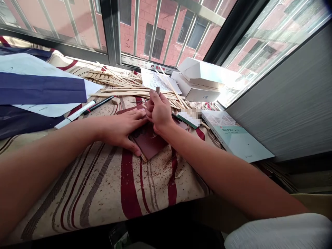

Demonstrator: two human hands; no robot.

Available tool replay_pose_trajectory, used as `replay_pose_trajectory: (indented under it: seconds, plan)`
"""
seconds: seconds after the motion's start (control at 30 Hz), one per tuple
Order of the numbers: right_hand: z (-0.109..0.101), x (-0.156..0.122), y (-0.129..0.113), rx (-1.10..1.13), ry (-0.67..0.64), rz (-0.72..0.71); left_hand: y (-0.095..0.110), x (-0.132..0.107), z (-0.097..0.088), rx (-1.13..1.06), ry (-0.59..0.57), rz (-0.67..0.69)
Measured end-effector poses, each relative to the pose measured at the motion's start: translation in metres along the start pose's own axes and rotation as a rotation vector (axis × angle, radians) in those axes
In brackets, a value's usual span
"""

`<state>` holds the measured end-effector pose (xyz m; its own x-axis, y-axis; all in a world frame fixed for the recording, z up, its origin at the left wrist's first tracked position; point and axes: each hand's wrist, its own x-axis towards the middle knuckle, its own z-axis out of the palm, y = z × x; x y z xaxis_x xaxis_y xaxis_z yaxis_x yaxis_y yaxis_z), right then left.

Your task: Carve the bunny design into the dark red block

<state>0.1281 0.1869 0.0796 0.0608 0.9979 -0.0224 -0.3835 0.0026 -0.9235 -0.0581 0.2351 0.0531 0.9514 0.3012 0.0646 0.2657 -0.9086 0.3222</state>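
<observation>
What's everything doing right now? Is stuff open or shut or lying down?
Left hand: open, flat on the sandpaper.
Right hand: curled, gripping the small grey stick.
Dark red sandpaper: lying flat, dusty.
Wooden strips: loosely piled.
White ZTE box: top raised.
Book: closed, lying flat.

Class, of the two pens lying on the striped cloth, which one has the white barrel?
The white-barrelled marker; the other, a black pen, has a dark barrel and lies just beyond it, toward the window.
</observation>
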Motion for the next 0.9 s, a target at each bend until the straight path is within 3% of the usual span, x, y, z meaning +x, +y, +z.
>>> replay_pose_trajectory:
  seconds: [0.33,0.47,0.73,0.9]
  plan:
    - [-0.005,-0.006,-0.015,0.2,-0.002,0.147,0.0,-0.001,-0.002,-0.023,-0.001,-0.008]
    - [-0.01,-0.009,-0.02,0.197,-0.023,0.049,-0.007,-0.005,0.001,-0.042,0.006,-0.009]
    - [-0.017,-0.017,-0.023,0.042,-0.358,-0.162,-0.005,-0.008,-0.002,-0.021,0.011,0.013]
    - [-0.018,-0.019,-0.019,-0.059,-0.42,-0.232,0.002,-0.006,-0.009,0.005,0.019,0.038]
